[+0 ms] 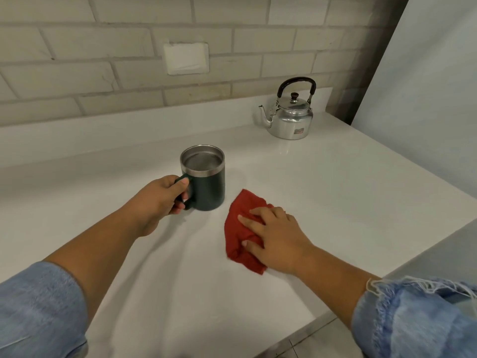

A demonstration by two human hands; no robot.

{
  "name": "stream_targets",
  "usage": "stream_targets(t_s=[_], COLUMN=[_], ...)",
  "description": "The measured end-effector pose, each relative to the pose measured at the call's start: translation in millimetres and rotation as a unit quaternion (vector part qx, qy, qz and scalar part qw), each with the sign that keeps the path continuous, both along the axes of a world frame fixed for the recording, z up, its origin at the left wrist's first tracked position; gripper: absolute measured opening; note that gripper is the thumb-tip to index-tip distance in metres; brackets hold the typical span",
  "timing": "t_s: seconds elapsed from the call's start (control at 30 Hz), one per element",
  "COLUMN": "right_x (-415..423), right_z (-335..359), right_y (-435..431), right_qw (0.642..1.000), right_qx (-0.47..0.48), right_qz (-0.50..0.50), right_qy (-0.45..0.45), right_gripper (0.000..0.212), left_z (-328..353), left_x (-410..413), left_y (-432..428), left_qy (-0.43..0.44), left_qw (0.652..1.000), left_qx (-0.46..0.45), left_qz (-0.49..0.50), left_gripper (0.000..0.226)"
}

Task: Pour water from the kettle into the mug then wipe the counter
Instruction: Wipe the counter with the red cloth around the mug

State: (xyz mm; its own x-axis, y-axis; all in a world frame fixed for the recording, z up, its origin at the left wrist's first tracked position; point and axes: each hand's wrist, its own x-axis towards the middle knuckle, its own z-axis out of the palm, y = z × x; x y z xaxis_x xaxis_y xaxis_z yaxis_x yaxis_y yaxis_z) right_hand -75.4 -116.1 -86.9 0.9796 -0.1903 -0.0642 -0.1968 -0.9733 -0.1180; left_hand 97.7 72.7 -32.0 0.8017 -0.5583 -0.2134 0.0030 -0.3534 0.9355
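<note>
White countertop (322,189) fills the scene, backed by a pale brick wall (77,73) with a blank white cover plate (186,58) set into it. Your left hand (162,196) is curled around the handle of a dark green mug (205,178) with a steel rim, which stands upright on the counter near the middle; its steel interior looks to hold water, though the level is hard to judge. Your right hand (275,235) lies flat with fingers spread, pressing a crumpled red cloth (241,229) against the surface just right of the mug, the cloth and mug apart. Far to the right, near the wall, a shiny metal kettle (290,117) sits upright with its lid on, black handle raised and spout pointing left, well apart from both hands. Rolled blue sleeves (413,319) frame the near corners.
</note>
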Motion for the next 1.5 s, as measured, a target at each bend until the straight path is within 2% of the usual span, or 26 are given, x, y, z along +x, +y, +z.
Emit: stream_targets(t_s=[0.13, 0.27, 0.47, 0.57, 0.7, 0.8, 0.93, 1.03, 1.1, 1.27, 1.4, 1.47, 1.5], right_x=[2, 28, 23, 7, 18, 41, 33, 12, 2, -26, -54, -55, -54], right_z=[-2, -4, -4, -3, 1, -2, -5, -6, -8, -13, -9, -7, -6], right_y=[-23, -11, 56, 48, 28, 65, 123, 117, 90, -8, -77, -76, -65], right_qw=[0.997, 0.994, 0.999, 0.997, 0.998, 0.995, 0.998, 0.997, 0.999, 0.995, 0.967, 0.961, 0.968], right_qx=[-0.042, 0.019, 0.045, 0.043, 0.02, 0.013, 0.028, 0.038, 0.032, 0.0, 0.003, -0.006, -0.012], right_qz=[-0.06, -0.103, 0.02, 0.056, -0.052, -0.093, 0.016, 0.064, 0.037, -0.103, -0.254, -0.273, -0.248], right_qy=[-0.035, -0.005, 0.0, -0.022, -0.002, 0.046, 0.052, 0.018, 0.002, -0.002, 0.023, 0.038, 0.04], right_gripper=[0.07, 0.062, 0.059, 0.054, 0.054, 0.061, 0.063, 0.056, 0.054, 0.056, 0.056, 0.059, 0.061], left_z=[1, 1, 2, 2, 1, 2, 6, 8, 7, 5, 3, 3, 4], left_x=[0, -7, -12, -16, -25, -31, -37, -40, -41, -51, -63, -68, -70], left_y=[1, 5, 36, 61, 90, 100, 100, 92, 86, 64, 43, 30, 21], left_qy=[-0.029, -0.056, -0.039, -0.045, -0.052, -0.056, -0.071, -0.073, -0.068, -0.058, -0.062, -0.064, -0.067], left_qw=[0.999, 0.998, 0.997, 0.996, 0.994, 0.994, 0.994, 0.995, 0.996, 0.998, 0.997, 0.996, 0.995], left_qx=[0.016, 0.006, -0.005, -0.007, -0.004, 0.004, 0.017, 0.028, 0.027, 0.031, 0.035, 0.03, 0.026], left_qz=[-0.007, 0.01, 0.073, 0.081, 0.098, 0.099, 0.079, 0.065, 0.054, 0.003, -0.041, -0.055, -0.063], left_gripper=[0.032, 0.031, 0.034, 0.031, 0.026, 0.025, 0.025, 0.024, 0.024, 0.024, 0.024, 0.022, 0.021])
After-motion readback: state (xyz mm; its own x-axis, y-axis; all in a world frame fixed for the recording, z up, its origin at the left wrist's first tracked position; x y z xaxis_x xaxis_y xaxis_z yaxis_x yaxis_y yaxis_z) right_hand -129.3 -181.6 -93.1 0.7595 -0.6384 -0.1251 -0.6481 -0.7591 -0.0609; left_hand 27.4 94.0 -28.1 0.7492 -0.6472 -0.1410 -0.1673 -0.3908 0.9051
